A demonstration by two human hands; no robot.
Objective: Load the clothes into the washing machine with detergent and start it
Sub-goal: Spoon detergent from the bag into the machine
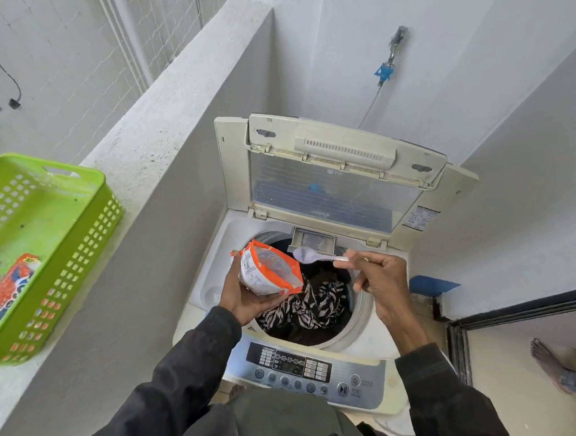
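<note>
A white top-loading washing machine (213, 283) stands with its lid (337, 167) raised. Dark clothes (314, 305), one with a leaf print, lie in the drum. My left hand (244, 296) holds an open orange-and-white detergent pouch (269, 269) over the drum's left side. My right hand (383, 276) grips a clear plastic spoon (311, 255) carrying pale powder, held just right of the pouch mouth and in front of the detergent drawer (315, 241). The control panel (309, 371) with its buttons faces me at the front edge.
A green plastic basket (78, 237) sits on the concrete ledge at left, holding another orange detergent pack (8, 292). A tap with a blue fitting (385, 70) is on the back wall. Another person's bare foot (548, 363) stands at the right doorway.
</note>
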